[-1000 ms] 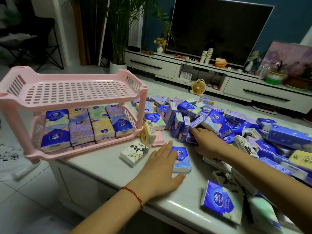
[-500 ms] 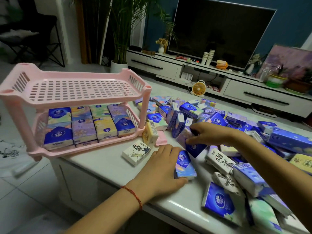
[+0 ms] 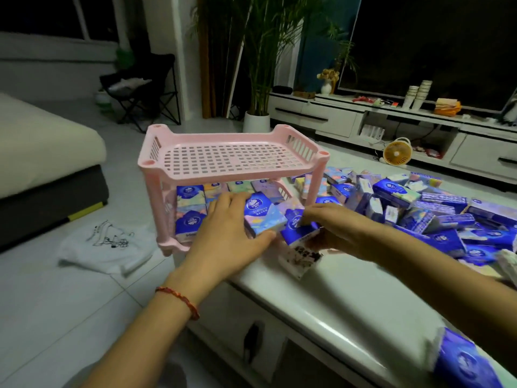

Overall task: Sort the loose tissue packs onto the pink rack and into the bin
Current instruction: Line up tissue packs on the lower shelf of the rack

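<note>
**Both hands bring packs to the pink rack's lower tier**

The pink rack (image 3: 232,137) stands on the corner of the white table (image 3: 349,284), at about 11 o'clock from the hands. It has a perforated top tier. Its lower tier holds shelved packs (image 3: 190,208) lying flat in rows, some deep blue, some pastel marbled, each with a round blue emblem.

The left hand (image 3: 226,236) is at the open front of that lower tier. It grips a blue-and-pastel pack (image 3: 263,217), thumb under the near edge and fingers spread over the far side. The pack tilts up at the tier's front edge and is blue at the top with pink and mint patches below.

At 3 o'clock of it, just beside, the right hand (image 3: 338,231) has its fingers curled on a dark blue pack (image 3: 296,226). A white pack with black print (image 3: 303,254) sits under this hand at 6 o'clock; whether the fingers hold it too I cannot tell.

The loose pile (image 3: 419,208) covers the table at 3 o'clock of the rack, mostly blue and purple packs lying at all angles.
</note>
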Demonstrator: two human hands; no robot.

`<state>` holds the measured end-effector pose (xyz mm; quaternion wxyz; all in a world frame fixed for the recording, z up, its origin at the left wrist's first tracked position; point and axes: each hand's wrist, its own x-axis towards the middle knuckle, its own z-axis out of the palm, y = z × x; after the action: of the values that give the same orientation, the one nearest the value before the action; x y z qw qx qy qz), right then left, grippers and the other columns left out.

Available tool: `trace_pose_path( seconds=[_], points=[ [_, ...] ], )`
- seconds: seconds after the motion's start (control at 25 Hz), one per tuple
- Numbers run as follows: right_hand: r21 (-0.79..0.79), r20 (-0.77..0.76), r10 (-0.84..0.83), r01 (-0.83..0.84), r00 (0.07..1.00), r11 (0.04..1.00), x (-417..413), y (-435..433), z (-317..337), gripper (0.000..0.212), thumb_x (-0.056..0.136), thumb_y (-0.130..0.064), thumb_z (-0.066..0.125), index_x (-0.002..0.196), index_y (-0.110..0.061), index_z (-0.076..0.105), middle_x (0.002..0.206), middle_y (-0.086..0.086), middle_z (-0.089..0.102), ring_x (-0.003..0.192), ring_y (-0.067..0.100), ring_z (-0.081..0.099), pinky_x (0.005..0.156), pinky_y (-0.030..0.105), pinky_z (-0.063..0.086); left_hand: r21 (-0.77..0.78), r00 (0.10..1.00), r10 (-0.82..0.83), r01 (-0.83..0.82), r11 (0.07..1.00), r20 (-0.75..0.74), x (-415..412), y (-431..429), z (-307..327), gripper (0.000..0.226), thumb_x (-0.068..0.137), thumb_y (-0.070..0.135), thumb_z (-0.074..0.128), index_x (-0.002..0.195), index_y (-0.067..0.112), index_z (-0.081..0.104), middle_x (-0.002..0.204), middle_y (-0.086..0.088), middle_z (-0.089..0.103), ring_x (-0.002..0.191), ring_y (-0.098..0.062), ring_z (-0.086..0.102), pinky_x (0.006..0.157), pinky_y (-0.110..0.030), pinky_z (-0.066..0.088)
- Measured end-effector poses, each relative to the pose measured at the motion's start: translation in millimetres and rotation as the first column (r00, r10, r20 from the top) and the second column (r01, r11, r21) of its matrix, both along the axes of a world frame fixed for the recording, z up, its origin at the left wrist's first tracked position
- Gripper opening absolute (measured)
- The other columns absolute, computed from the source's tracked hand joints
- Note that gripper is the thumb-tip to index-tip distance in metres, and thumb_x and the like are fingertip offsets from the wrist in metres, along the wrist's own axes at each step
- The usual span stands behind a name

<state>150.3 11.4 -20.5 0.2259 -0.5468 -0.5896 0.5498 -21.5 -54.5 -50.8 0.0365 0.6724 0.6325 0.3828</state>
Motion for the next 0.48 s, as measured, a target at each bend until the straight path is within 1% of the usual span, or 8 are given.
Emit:
trace_pose_path(
  seconds=[0.12, 0.16, 0.24, 0.32, 0.36, 0.44, 0.48],
  points=[
    [0.015, -0.145, 0.002, 0.001, 0.989, 1.000, -40.0, 4.4, -8.0, 0.005, 0.085, 0.001, 0.051, 0.083, -0.002, 0.055, 0.076, 0.019, 0.053, 0.060, 0.027, 0.053, 0.056, 0.030, 0.045, -0.001, 0.993, 0.120, -0.120, 0.993, 0.013, -23.4, -13.1, -2.1, 0.071, 0.075, 0.042, 0.069, 0.136, 0.022, 0.039, 0.131, -0.001, 0.040, 0.125, -0.019, 0.038, 0.103, -0.027, 0.030],
    [0.038, -0.170, -0.011, 0.018, 0.985, 0.999, -50.2, 7.2, -9.3, 0.007, 0.085, 0.002, 0.053, 0.080, -0.001, 0.056, 0.071, 0.018, 0.053, 0.058, 0.027, 0.052, 0.058, 0.030, 0.045, 0.000, 0.989, 0.145, -0.145, 0.989, 0.017, -28.4, -18.9, -3.1, 0.070, 0.075, 0.042, 0.068, 0.136, 0.023, 0.038, 0.130, 0.001, 0.040, 0.125, -0.017, 0.038, 0.101, -0.025, 0.032],
    [0.101, -0.174, -0.042, 0.060, 0.984, 0.993, -65.3, 15.7, -10.6, 0.015, 0.086, 0.001, 0.057, 0.072, -0.005, 0.055, 0.058, 0.010, 0.052, 0.044, 0.016, 0.047, 0.051, 0.025, 0.042, -0.002, 0.985, 0.172, -0.172, 0.985, 0.005, -36.6, -30.1, -6.0, 0.069, 0.076, 0.044, 0.067, 0.135, 0.024, 0.037, 0.129, 0.004, 0.039, 0.123, -0.013, 0.038, 0.095, -0.022, 0.034],
    [0.149, -0.177, -0.052, 0.079, 0.983, 0.986, -80.2, 24.4, -12.5, 0.020, 0.086, -0.003, 0.061, 0.069, -0.009, 0.054, 0.056, 0.004, 0.051, 0.035, 0.007, 0.045, 0.042, 0.020, 0.041, -0.031, 0.983, 0.182, -0.182, 0.983, -0.019, -45.0, -39.5, -9.2, 0.068, 0.077, 0.046, 0.066, 0.134, 0.025, 0.036, 0.127, 0.006, 0.038, 0.121, -0.011, 0.038, 0.092, -0.021, 0.036],
    [0.164, -0.178, -0.051, 0.081, 0.983, 0.983, -88.7, 27.6, -14.0, 0.019, 0.086, -0.005, 0.062, 0.069, -0.009, 0.054, 0.056, 0.003, 0.050, 0.034, 0.006, 0.045, 0.040, 0.020, 0.039, -0.047, 0.983, 0.181, -0.182, 0.982, -0.020, -48.4, -42.7, -10.9, 0.068, 0.077, 0.047, 0.066, 0.134, 0.026, 0.036, 0.126, 0.006, 0.038, 0.121, -0.010, 0.038, 0.091, -0.020, 0.037],
    [0.185, -0.149, -0.036, 0.064, 0.988, 0.981, -108.0, 31.6, -18.4, 0.018, 0.088, -0.011, 0.062, 0.071, -0.009, 0.054, 0.058, 0.004, 0.047, 0.040, 0.011, 0.043, 0.037, 0.017, 0.033, -0.051, 0.983, 0.180, -0.181, 0.982, -0.030, -52.5, -48.2, -13.9, 0.068, 0.076, 0.047, 0.066, 0.134, 0.026, 0.036, 0.126, 0.008, 0.037, 0.120, -0.007, 0.036, 0.090, -0.018, 0.037],
    [0.193, -0.144, -0.030, 0.057, 0.989, 0.979, -118.2, 33.7, -21.6, 0.021, 0.088, -0.013, 0.061, 0.070, -0.010, 0.052, 0.057, 0.005, 0.046, 0.043, 0.014, 0.043, 0.037, 0.017, 0.034, -0.039, 0.983, 0.179, -0.181, 0.983, -0.036, -53.4, -50.2, -15.0, 0.069, 0.076, 0.048, 0.066, 0.134, 0.026, 0.035, 0.126, 0.008, 0.037, 0.120, -0.006, 0.036, 0.091, -0.018, 0.038]
  ],
)
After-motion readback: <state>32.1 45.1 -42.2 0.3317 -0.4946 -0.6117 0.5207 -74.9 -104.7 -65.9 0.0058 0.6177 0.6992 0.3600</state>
